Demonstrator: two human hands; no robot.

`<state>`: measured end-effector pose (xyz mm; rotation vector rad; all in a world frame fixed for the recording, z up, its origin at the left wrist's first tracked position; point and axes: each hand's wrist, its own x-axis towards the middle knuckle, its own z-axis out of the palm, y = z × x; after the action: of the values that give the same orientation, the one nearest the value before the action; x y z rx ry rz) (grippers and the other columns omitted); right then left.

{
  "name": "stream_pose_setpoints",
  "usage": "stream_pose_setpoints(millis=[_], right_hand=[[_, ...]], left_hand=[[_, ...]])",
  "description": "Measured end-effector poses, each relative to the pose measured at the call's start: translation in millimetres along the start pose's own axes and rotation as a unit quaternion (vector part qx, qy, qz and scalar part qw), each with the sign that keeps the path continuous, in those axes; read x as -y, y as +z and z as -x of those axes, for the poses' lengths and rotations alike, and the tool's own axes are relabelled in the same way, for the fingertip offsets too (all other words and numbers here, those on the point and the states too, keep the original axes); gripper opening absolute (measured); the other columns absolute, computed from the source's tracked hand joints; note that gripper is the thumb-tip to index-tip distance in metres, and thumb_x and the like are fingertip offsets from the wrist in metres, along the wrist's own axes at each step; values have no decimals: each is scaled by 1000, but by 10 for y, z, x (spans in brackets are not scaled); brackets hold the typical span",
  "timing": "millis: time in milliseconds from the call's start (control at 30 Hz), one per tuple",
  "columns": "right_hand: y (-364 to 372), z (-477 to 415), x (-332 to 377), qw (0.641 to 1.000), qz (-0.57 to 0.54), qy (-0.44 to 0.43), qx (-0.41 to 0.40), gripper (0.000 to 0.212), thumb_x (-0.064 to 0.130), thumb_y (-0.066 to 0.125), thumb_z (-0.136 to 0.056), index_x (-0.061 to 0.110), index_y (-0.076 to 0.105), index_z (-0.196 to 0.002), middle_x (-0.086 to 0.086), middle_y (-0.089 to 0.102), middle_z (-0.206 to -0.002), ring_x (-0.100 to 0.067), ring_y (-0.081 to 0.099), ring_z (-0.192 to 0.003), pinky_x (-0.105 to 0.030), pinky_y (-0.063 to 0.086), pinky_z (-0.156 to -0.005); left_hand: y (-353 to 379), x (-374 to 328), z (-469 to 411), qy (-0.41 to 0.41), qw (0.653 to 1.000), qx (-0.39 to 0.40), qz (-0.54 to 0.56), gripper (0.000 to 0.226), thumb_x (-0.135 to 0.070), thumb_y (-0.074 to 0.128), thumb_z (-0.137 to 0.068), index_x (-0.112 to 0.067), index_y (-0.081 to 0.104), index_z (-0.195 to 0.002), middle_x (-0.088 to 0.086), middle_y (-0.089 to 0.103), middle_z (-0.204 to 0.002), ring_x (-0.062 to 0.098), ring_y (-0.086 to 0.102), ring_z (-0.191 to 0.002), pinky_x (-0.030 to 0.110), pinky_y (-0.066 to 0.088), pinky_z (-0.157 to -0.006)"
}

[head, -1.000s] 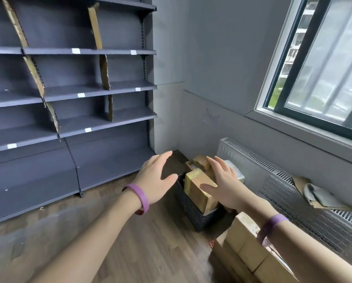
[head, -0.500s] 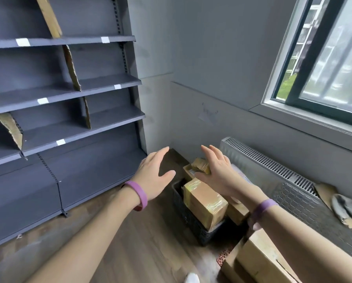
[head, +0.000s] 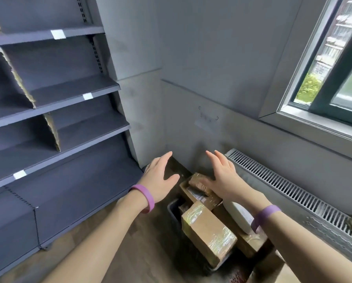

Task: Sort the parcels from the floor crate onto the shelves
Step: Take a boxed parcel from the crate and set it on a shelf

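A dark floor crate [head: 174, 214] stands in the corner, stuffed with parcels. A taped brown box [head: 207, 231] lies at its near end, a white padded parcel [head: 237, 216] at its right, and smaller brown parcels [head: 197, 181] at the far end. My left hand [head: 158, 178] hovers open above the floor, just left of the crate, holding nothing. My right hand [head: 222, 177] is open over the far parcels, fingers straight; whether its palm touches them I cannot tell. Grey metal shelves [head: 75, 94] with cardboard dividers stand empty at the left.
A radiator grille [head: 289, 193] runs along the wall under the window [head: 334, 64] at the right. Another cardboard box [head: 281, 272] sits at the lower right edge. Wooden floor [head: 101, 237] lies between the shelves and the crate.
The view has swung right and closed in on the crate. Both hands stayed open and reached further out over the crate's far end.
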<state>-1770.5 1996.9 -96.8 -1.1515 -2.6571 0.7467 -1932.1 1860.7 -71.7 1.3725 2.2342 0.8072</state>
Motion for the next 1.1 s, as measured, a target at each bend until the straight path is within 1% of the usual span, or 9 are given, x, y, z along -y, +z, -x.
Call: stream_pose_setpoints(millis=[100,267,467,600,700,833,933,1000,1100], right_hand=[[-86,-238,-220,999,-5,49,-11,80,42,57,-91,29,7,-152,0,3,-161,-32,3,-147,-46,16,-117],[-55,-410,-659,988,-19,150,-38,80,42,58,-91,26,9,-152,0,4,-161,-30,7,-147,-43,15,-118],[229,-507,-964,950,-43,306,-55,79,44,55,-92,25,9,-152,-3,5,-161,-30,6,-147,-51,18,-118],[393,-632,-1173,928,-62,358,-86,78,38,57,-92,20,12,-153,-6,8,-160,-30,8,-146,-44,15,-117],[621,-672,-1363,913,-79,391,-88,76,35,58,-91,17,16,-151,-10,14,-158,-30,11,-146,-44,16,-117],[1233,-656,-1712,885,-127,445,-41,75,34,58,-91,18,17,-151,-10,16,-158,-34,15,-144,-45,19,-117],[1843,-584,-2002,860,-163,483,-7,74,33,56,-92,18,16,-152,-10,16,-157,-35,16,-144,-44,20,-117],[2266,-515,-2188,842,-177,509,26,73,32,55,-92,16,16,-152,-12,18,-157,-36,17,-144,-45,19,-117],[2863,-419,-2474,817,-191,539,69,75,31,57,-91,16,16,-152,-14,25,-154,-37,23,-141,-46,22,-115]], left_hand=[[122,-87,-512,29,999,42,4,63,-34,52,-93,-34,19,-147,-7,24,-153,17,25,-140,40,31,-111],[513,-121,-1307,78,988,136,3,63,-31,53,-94,-34,21,-147,-6,26,-153,17,27,-139,39,31,-111],[1037,-26,-2081,145,954,262,-11,63,-32,53,-93,-34,21,-147,-4,28,-151,19,28,-138,39,32,-109],[1310,99,-2449,157,939,306,-21,63,-31,53,-93,-31,21,-148,-2,29,-150,20,28,-138,38,30,-111],[1556,267,-2616,145,932,331,-28,62,-30,53,-93,-28,24,-147,0,30,-150,20,31,-137,38,31,-112],[2093,662,-2728,111,918,376,-52,60,-30,53,-93,-27,26,-147,1,32,-150,21,34,-136,38,33,-110],[2601,1141,-2726,66,904,413,-94,62,-29,55,-92,-24,26,-147,4,34,-149,23,38,-134,38,35,-109],[2924,1514,-2706,27,892,435,-124,64,-29,56,-91,-24,26,-148,6,36,-148,25,40,-132,41,37,-108],[3377,2044,-2676,-16,876,455,-161,66,-30,57,-91,-21,25,-148,11,38,-144,30,42,-129,43,38,-107]])
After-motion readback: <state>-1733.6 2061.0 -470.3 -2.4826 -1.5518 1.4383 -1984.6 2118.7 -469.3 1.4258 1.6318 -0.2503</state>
